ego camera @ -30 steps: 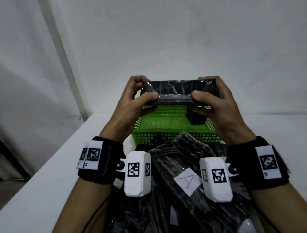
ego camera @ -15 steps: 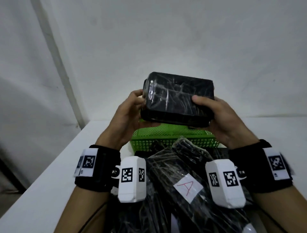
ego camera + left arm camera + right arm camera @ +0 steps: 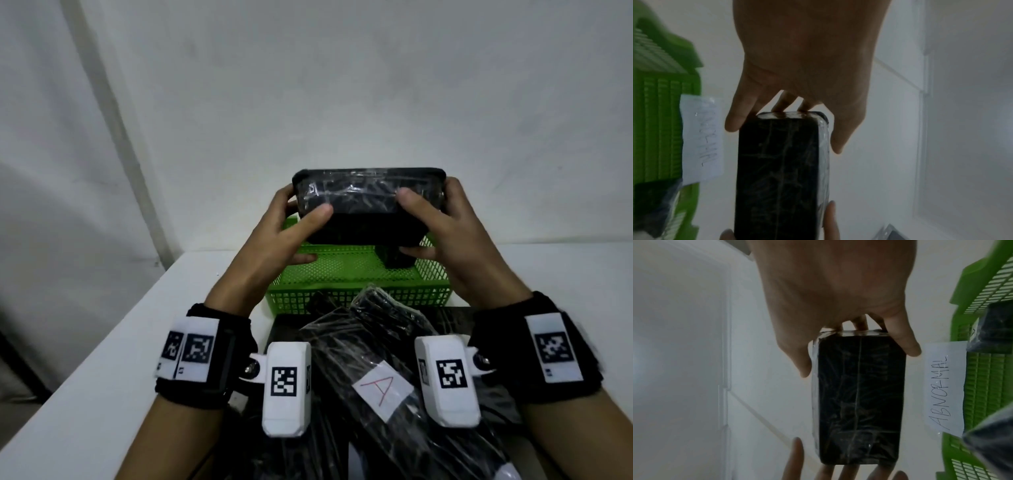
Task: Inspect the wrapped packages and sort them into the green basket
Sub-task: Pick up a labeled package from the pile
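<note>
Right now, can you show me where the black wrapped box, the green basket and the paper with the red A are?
black wrapped box [image 3: 363,198], head view, on its shiny front face.
green basket [image 3: 342,274], head view, on its mesh floor.
paper with the red A [image 3: 382,389], head view, on the letter.

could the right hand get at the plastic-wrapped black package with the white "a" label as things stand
Probably not yet: the right hand grips the raised wrapped black package. The "A"-labelled package lies uncovered on top below.

Bare sorting station: white table [image 3: 85,359], blank wall [image 3: 342,85], labelled green basket [image 3: 342,274]
</note>
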A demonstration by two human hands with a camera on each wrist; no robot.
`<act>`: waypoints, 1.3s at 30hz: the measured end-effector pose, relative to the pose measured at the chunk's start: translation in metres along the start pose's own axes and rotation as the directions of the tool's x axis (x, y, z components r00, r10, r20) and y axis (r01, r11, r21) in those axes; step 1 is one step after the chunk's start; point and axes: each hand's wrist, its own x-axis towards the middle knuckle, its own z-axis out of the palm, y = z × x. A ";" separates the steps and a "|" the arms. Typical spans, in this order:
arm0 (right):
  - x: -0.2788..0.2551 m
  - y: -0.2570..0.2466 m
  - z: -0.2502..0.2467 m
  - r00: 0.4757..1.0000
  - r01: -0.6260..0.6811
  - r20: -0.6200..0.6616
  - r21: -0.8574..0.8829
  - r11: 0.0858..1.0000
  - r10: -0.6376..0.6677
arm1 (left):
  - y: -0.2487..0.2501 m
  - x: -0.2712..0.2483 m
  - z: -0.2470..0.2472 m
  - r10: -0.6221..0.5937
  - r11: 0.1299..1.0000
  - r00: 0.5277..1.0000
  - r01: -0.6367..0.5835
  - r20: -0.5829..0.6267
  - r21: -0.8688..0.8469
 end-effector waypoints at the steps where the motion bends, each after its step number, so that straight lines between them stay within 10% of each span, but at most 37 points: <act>1: 0.000 0.000 0.001 1.000 0.023 -0.017 0.010 1.000 -0.023 | 0.001 0.000 0.002 -0.006 0.999 1.000 0.005 -0.015 -0.051; 8: -0.005 0.001 0.010 0.967 0.244 -0.068 -0.060 0.968 -0.247 | 0.005 -0.001 0.003 0.093 0.991 0.979 -0.109 -0.182 -0.078; 14: -0.007 0.001 0.005 0.926 0.361 0.093 0.059 0.931 -0.365 | 0.007 0.002 -0.011 -0.102 0.959 0.992 0.078 -0.073 -0.274; 22: -0.002 -0.005 0.006 0.998 -0.060 0.004 0.171 0.984 0.060 | 0.001 0.005 -0.003 -0.043 0.952 0.992 0.004 -0.123 -0.307; 29: -0.002 -0.003 0.007 0.999 -0.016 -0.042 0.115 0.993 0.021 | 0.001 0.003 0.003 0.034 0.958 0.987 -0.078 -0.158 -0.275; 39: -0.006 -0.001 0.002 0.969 0.074 -0.154 -0.567 0.820 -0.194 | 0.012 -0.007 0.011 0.208 0.976 0.975 -0.212 -0.080 -0.041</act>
